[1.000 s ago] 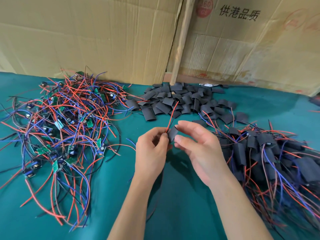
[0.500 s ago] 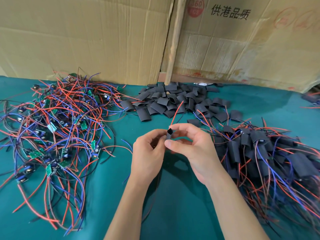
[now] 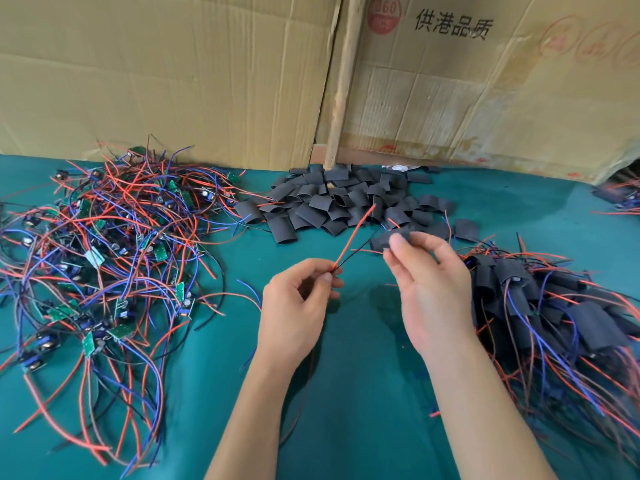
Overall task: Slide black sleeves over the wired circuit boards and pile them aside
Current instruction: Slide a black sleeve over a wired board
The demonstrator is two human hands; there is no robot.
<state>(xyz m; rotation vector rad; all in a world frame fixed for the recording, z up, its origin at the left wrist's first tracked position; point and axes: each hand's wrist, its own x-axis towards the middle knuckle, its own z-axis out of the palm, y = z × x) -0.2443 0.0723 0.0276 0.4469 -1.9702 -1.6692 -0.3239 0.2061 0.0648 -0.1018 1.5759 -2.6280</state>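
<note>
My left hand (image 3: 298, 306) pinches a red wire (image 3: 355, 233) and a black wire between thumb and forefinger; both wires rise up and to the right. My right hand (image 3: 426, 282) holds a black sleeve (image 3: 384, 241) at its fingertips, a little apart from the left hand. The black wire runs toward that sleeve. The board itself is hidden. Loose black sleeves (image 3: 332, 202) lie heaped at the back centre. Bare wired circuit boards (image 3: 104, 251) are tangled on the left. Sleeved boards (image 3: 554, 306) are piled on the right.
The work lies on a teal cloth table (image 3: 346, 393). Cardboard sheets (image 3: 173, 74) and a wooden strip (image 3: 341, 81) stand along the back. A few more wired pieces (image 3: 620, 197) lie at the far right edge.
My hands have drawn apart: the right one has carried the sleeve up and to the right, while the left now pinches the wires lower down.
</note>
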